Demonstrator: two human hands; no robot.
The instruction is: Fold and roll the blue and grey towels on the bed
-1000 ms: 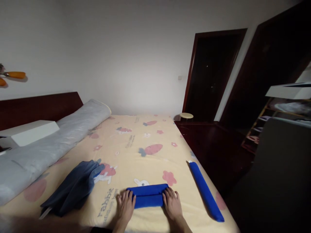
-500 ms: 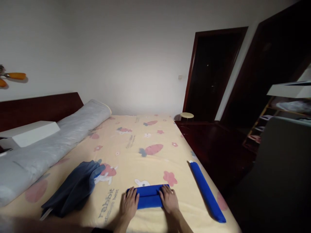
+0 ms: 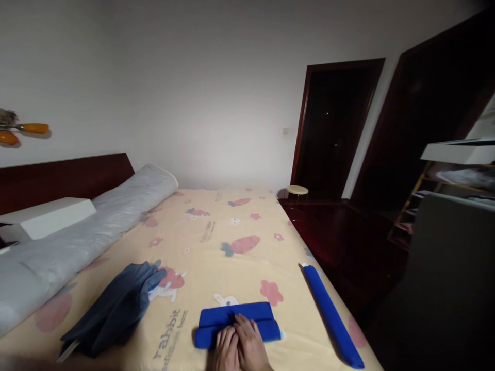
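Note:
A bright blue cloth (image 3: 232, 310), folded into a flat bundle with a seam along its length, lies on the bed in front of me. Its near fold sticks out a little to the right of the far one, with a small white bit at that end. My left hand (image 3: 227, 349) is closed on the near fold at its middle, fingers curled. Right beside it, touching, my right hand (image 3: 249, 341) has its fingers bent over the same fold. My palms and thumbs are mostly hidden.
A long blue folded strip (image 3: 332, 317) lies near the bed's right edge. To the left is a crumpled dark blue cloth (image 3: 112, 312). A grey rolled bedding (image 3: 116, 211) and a white box (image 3: 54, 216) lie by the headboard (image 3: 65, 175). A stool (image 3: 297, 190) stands beyond the bed.
My hands have come from the two ends of the blue cloth to its near middle, side by side. Its near fold has come towards me and shifted right. The view has tilted slightly.

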